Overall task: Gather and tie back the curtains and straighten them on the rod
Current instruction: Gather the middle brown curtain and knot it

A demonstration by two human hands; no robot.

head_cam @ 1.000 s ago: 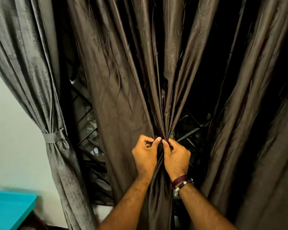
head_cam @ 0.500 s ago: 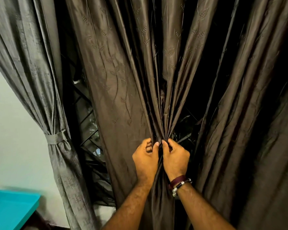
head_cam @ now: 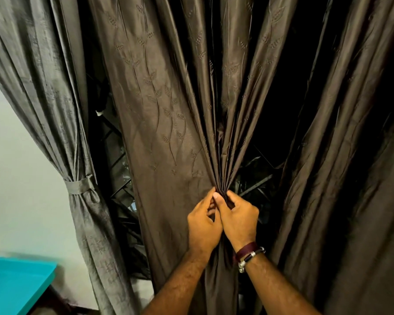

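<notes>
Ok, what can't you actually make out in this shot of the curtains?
Head view only:
- Rod: cut off by the top edge.
- A tie on the middle curtain: none visible; left hand and right hand cover the gathered folds.
- Behind the curtains: too dark.

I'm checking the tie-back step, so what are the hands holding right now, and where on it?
Both the left hand and right hand pinch the middle brown curtain at its gathered pleats, where the folds converge.

Dark brown curtain with embossed leaf sprigs, grey curtain, turquoise table
</notes>
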